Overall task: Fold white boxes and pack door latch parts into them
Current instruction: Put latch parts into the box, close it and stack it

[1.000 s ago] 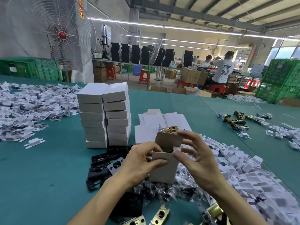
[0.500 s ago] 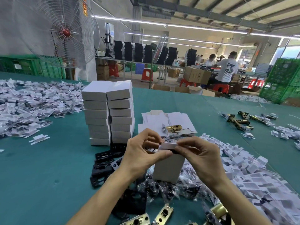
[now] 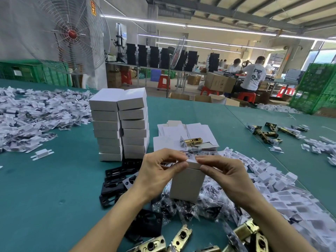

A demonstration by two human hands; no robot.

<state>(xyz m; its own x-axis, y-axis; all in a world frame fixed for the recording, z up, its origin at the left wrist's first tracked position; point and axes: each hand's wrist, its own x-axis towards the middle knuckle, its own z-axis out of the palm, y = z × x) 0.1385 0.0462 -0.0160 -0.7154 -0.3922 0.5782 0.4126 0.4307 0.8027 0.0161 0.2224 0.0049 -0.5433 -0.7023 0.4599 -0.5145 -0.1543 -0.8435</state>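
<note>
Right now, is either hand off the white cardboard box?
No, left hand and right hand both pinch the white cardboard box at top.

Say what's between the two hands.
An upright white box; left hand and right hand pinch its top edge. Head view.

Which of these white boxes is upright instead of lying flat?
The box pinched between left hand and right hand; the stacked boxes all lie flat.

white box [image 3: 187, 184] upright, top flap closed, pinched at top corners; brass latch [image 3: 193, 141] lying on flat box blanks [image 3: 196, 130] behind.
</note>
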